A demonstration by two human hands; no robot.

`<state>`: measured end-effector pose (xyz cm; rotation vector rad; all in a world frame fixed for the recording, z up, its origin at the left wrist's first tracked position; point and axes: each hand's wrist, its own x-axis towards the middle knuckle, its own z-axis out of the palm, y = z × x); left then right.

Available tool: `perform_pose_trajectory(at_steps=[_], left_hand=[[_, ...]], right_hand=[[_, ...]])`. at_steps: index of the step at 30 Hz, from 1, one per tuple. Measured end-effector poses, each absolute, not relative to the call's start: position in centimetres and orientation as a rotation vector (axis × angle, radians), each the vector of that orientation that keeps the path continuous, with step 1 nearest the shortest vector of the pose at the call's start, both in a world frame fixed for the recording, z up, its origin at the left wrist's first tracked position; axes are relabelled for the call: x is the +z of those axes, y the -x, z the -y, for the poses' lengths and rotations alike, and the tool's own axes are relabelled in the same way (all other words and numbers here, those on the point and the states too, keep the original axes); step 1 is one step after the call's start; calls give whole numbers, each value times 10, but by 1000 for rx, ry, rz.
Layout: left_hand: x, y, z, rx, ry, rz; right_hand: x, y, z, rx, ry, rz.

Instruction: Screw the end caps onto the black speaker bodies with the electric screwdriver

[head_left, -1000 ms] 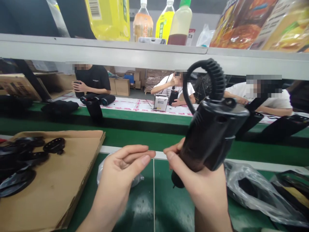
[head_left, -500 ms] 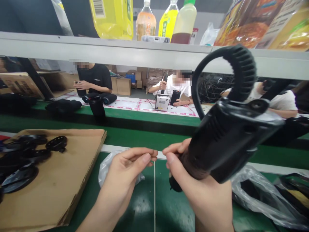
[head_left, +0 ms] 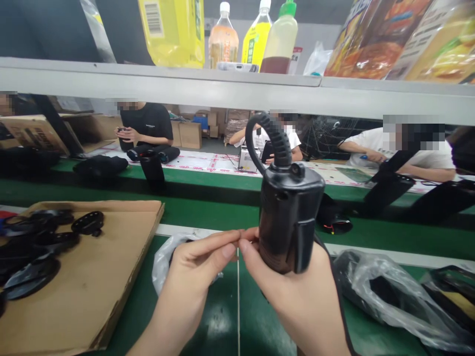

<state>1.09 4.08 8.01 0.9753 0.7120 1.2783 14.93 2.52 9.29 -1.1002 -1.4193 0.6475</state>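
Black unit: so the glossy black plastic unit with rounded edges is up above the table, roughly upright, with a ribbed black cable sleeve looping off its top.
Right hand: the right hand has hold of that unit, though most of the grip is hidden behind it. Thumb and forefinger poke out toward the other hand.
Left hand: the left hand has thumb and fingers drawn together, tips meeting the right hand's. Honestly can't tell if something tiny is pinched in there.
Table: dark green table with a pale seam running away from the camera, right below where the fingertips meet.
Left side: a shallow brown cardboard tray with a heap of black plastic parts at its far left, some of them ring-like.
Bags: one crumpled clear plastic bag partly behind the left hand, another clear plastic bag lying to the right of the right hand.
Shelf: long pale grey shelf across the top, carrying a big yellow bottle and a green-capped squeeze bottle, among others.
Across the way: a person in a black T-shirt holding something dark.
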Motion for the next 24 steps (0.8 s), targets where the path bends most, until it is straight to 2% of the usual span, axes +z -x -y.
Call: perform_pose_trajectory(at_steps=[6,12,17,24], left_hand=[[72,-6,-46,1302,-1095,-784],[74,13,-54,1368,-1937,-918],[81,20,-62,1429,-2419,-901],[88,34,-62,1177,-2948,-1045]], right_hand=[[97,-148,-29,709,1096,1369],[96,-159,-37,1048,996,1297],[88,-168,-52,1374,785,1235],[86,-170,-63,1565,666,1165]])
